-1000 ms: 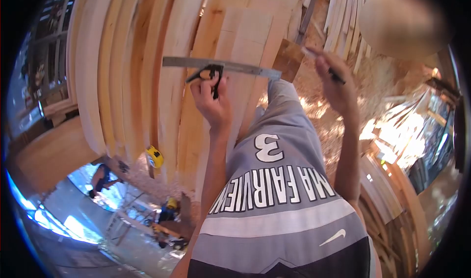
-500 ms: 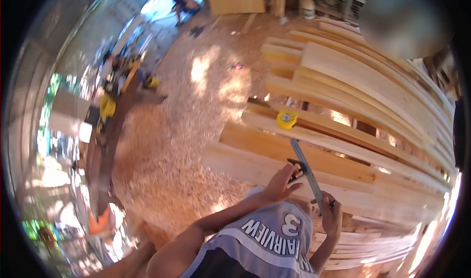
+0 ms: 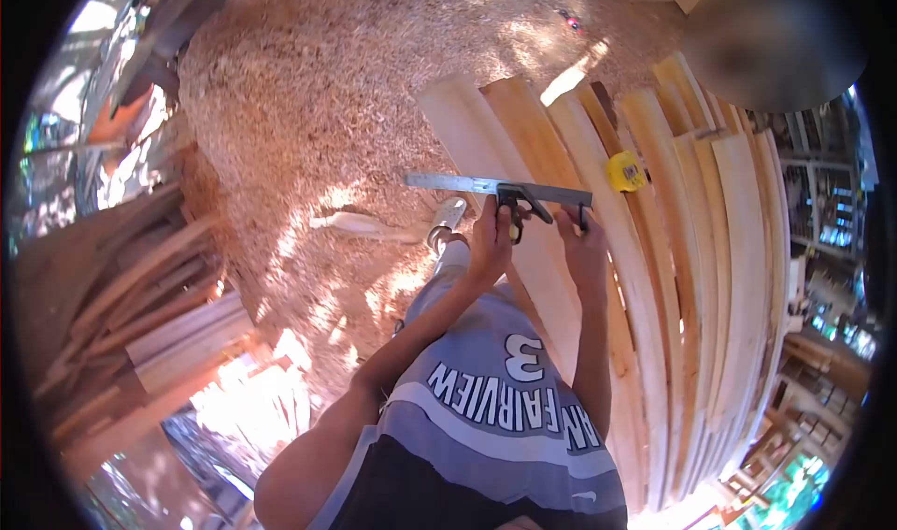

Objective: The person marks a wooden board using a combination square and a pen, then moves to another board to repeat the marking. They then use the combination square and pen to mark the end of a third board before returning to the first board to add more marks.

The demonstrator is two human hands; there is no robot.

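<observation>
A combination square with a long metal rule and a black head spans crosswise in front of my body, above the end of a wide pale board. My left hand is closed around the head near the rule's middle. At the rule's right end my right hand has its fingers closed. A slim dark piece shows at those fingers, too small to name. The yellow tape measure rests on the boards just beyond my right hand.
Several long planks lie side by side along my right. Wood shavings cover the ground ahead and left. A stack of scrap timber stands at the left. My shoe is beside the wide board. A blurred round shape blocks the upper right.
My view has swung round, so the planks now run away from me. The square has turned from steep to nearly level in view. Both hands remain at it. The crouching person has left view.
</observation>
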